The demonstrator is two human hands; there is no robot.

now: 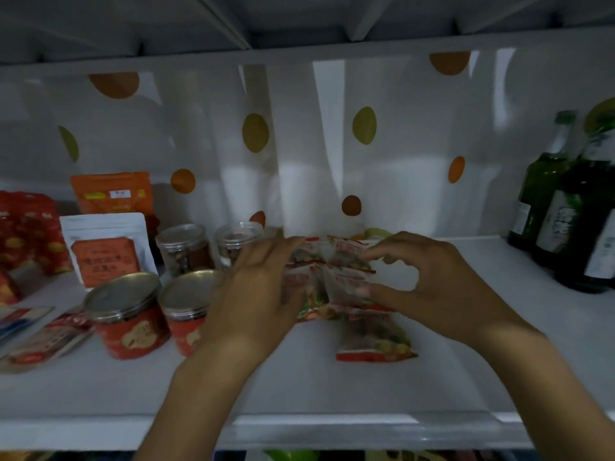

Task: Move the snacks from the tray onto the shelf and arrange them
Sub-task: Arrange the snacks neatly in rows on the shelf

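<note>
On the white shelf (299,387), about halfway along, both hands are working at a small cluster of snack packets (336,271). The packets are red-edged with a clear window, lying flat and touching one another in what looks like two short rows. The left hand (263,287) is pressing against the cluster's left side with its fingers fairly straight, gripping nothing. The right hand (442,287) is curling in from the other side, thumb and forefinger pinching the right-hand packets. A single packet (376,341) of the same kind is lying just in front of the cluster, nearer the shelf's front edge, touched by neither hand.

Left of the hands, two red tins (126,314) with gold lids are standing side by side. Two clear jars (184,247) are sitting behind them. A white pouch (106,251) with an orange label is standing upright beside those jars, with an orange pouch (113,194) behind it. Red bags (30,231) are piling up at the far left, and flat packs (43,341) are lying near the front corner. Green bottles (565,207) are standing at the far right end, well apart from the packets. A white curtain (299,144) with coloured dots is hanging along the back.
</note>
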